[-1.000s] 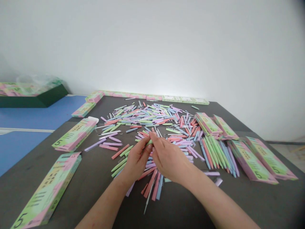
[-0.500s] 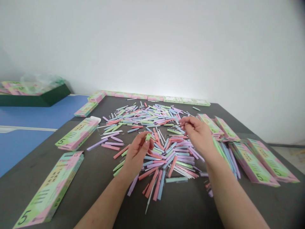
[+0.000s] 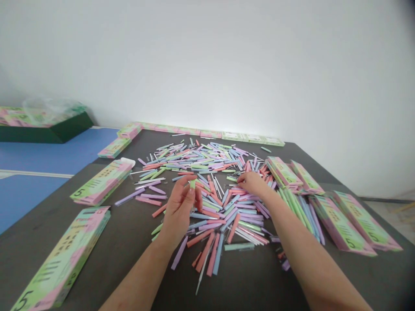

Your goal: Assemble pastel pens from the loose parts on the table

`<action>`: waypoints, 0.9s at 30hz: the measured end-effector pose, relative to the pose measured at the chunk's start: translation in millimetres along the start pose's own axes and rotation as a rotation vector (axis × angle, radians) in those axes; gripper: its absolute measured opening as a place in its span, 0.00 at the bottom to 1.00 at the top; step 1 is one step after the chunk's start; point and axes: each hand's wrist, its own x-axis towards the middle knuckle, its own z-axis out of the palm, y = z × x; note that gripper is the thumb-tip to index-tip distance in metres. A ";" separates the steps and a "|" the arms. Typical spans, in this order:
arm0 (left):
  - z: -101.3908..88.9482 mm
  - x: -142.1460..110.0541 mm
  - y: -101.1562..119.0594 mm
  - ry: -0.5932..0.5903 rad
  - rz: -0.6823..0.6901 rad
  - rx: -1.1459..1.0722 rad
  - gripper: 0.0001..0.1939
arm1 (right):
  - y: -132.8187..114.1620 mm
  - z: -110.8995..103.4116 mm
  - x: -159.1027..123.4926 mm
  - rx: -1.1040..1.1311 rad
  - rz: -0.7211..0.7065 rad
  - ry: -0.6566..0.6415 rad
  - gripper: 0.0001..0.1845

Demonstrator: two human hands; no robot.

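My left hand [image 3: 177, 209] is raised over the near part of the pile, thumb and fingers closed round a light green pen piece [image 3: 192, 184]. Only its upper end shows; whether it is a cap or a barrel I cannot tell. To the right, my right hand [image 3: 254, 183] is down among the loose pen parts, fingertips pressed together beside a thin, pale stick [image 3: 231, 185]. What sits in those fingertips is too small to make out. Around both hands lie pastel pen parts [image 3: 231, 212] in purple, blue, coral and green, mixed with thin white sticks [image 3: 219, 183].
Printed pen boxes [image 3: 65, 259] lie along the left side, with more boxes [image 3: 343, 222] on the right and a row [image 3: 233, 135] at the back edge. Green, blue and purple pens [image 3: 293, 207] lie sorted beside the right boxes. A dark green tray [image 3: 61, 131] stands far left.
My right hand has lowered and moved left into the pile, its fingers closing. The left hand has shifted slightly left and turned the green piece more upright.
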 end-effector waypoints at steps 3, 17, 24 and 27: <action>0.9 -0.4 0.5 0.000 -0.012 -0.006 0.12 | 0.0 1.5 3.4 -0.024 -0.020 -0.038 0.13; 3.0 -0.7 -0.9 -0.012 -0.032 -0.073 0.11 | -14.3 -3.9 18.4 -0.128 -0.111 -0.117 0.13; 2.0 -0.8 -2.5 -0.037 -0.021 -0.081 0.11 | -20.8 -4.3 29.4 -0.201 -0.135 -0.147 0.15; 2.7 -1.2 -2.7 -0.041 -0.025 -0.092 0.11 | -24.2 -2.8 31.7 -0.224 -0.153 -0.150 0.14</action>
